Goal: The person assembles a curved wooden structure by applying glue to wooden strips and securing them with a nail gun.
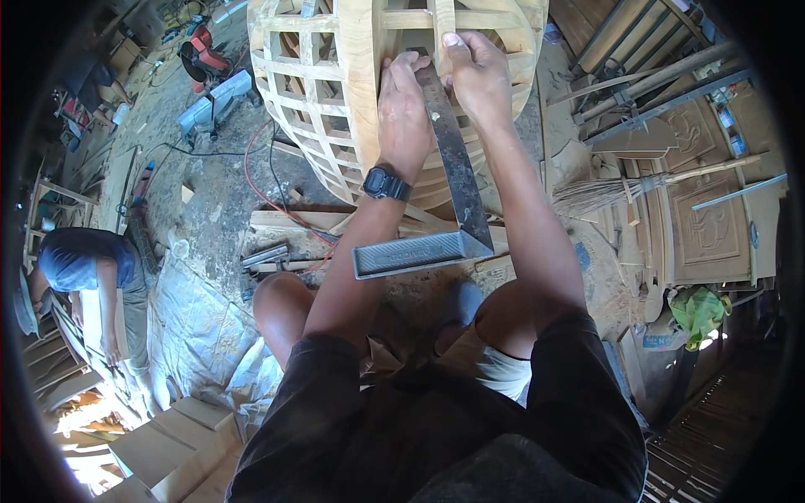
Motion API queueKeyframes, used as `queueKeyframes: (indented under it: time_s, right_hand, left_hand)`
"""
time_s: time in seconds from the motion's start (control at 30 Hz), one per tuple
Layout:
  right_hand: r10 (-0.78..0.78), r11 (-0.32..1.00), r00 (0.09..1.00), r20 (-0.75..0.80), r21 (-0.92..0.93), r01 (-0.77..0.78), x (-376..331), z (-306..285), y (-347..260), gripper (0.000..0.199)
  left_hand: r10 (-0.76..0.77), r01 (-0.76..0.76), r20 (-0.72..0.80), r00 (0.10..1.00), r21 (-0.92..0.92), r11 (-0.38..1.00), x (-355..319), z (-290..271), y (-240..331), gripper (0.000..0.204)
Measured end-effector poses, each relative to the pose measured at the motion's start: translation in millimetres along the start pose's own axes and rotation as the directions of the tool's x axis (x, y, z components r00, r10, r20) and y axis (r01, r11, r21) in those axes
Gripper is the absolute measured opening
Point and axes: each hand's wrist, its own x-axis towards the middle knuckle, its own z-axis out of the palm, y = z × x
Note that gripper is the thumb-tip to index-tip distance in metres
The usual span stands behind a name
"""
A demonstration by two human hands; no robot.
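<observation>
A large rounded lattice of pale wooden strips (310, 81) stands in front of me, with a broad upright board (359, 80) along its middle. My left hand (404, 113), a black watch on its wrist, is closed at the upper end of a try square (457, 159). The square's dark, stained blade slants down between my forearms to its grey ribbed handle (411, 254). My right hand (482, 80) is closed on a narrow upright wooden slat (443, 25), its thumb on the front face. The other fingertips are partly hidden behind the slat.
A person (92, 268) bends over at the left. Power tools (214, 101) and a red cable (256, 163) lie on the left floor, near a pale sheet (197, 327). At the right are a broom (612, 191), carved panels (708, 210) and a green bag (698, 317).
</observation>
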Motion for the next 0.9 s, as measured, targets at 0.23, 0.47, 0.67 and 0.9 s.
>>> queueKeyframes:
  time_s: [0.23,0.47,0.67,0.9]
  right_hand:
    - [0.065,0.996,0.995,0.080,0.055,-0.070,2,-4,-2,0.031]
    - [0.082,0.994,0.985,0.154,0.066,-0.093,5,-11,-6,0.031]
    - [0.043,0.993,0.987,0.153,0.100,-0.059,8,-9,1,0.030]
    - [0.035,0.999,0.993,0.114,0.008,-0.036,8,-8,6,0.032]
  left_hand:
    - [-0.054,0.053,-0.004,0.999,-0.048,0.997,1,-4,8,0.047]
    - [-0.064,0.061,-0.051,0.997,-0.053,0.997,2,2,9,0.046]
    - [0.011,-0.004,-0.097,0.995,0.066,0.998,5,6,8,0.043]
    - [-0.027,0.032,-0.077,0.997,0.068,0.997,6,5,13,0.044]
